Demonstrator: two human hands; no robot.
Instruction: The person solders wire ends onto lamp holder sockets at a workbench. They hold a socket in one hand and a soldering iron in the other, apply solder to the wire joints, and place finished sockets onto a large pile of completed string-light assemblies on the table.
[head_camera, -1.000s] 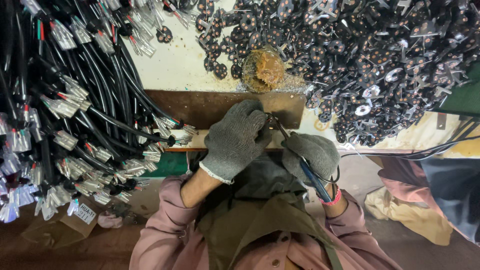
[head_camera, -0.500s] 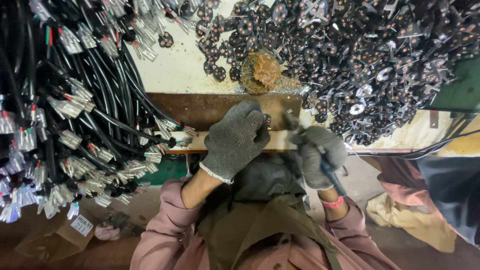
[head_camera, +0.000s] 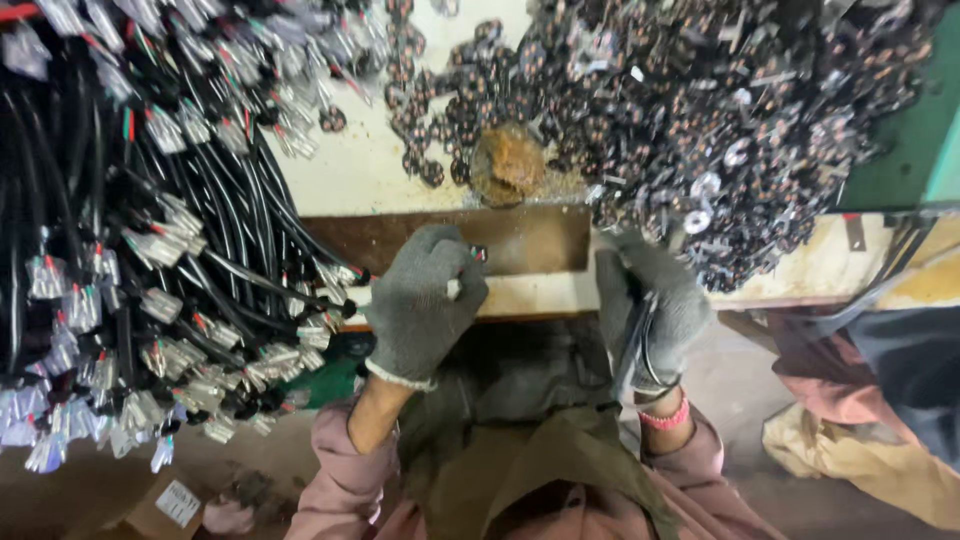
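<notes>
Grey knit gloves on both hands. Left hand (head_camera: 420, 305) curled over the front edge of the table (head_camera: 540, 293), grip nearly closed, pinching a small dark cable end with red and green leads (head_camera: 478, 254) that pokes out at its 1 o'clock. Right hand (head_camera: 655, 300) wrapped tight around dark-handled pliers (head_camera: 633, 340); handles run down toward 6 o'clock along the palm, tool head hidden behind the fingers, so can't tell if the jaws bite anything.

Cable end sits at about 9 o'clock from the right grip, near but apart, a gap of bare wooden board (head_camera: 530, 240) between them.

Risks, as a guess:
- pinch on the cable end is only fingertip-deep; bulky glove knit could let it slip or twist.
- pliers held blind behind the fingers; could nip glove fabric instead of wire.
- black cable bundle with clear plug ends (head_camera: 150, 250) hangs close at 9 o'clock of the left hand; a loop could snag the wrist.
- heap of small dark metal parts (head_camera: 720, 110) at 12 o'clock crowds the rusty round lump (head_camera: 507, 165); a nudge may spill pieces off the edge.
</notes>
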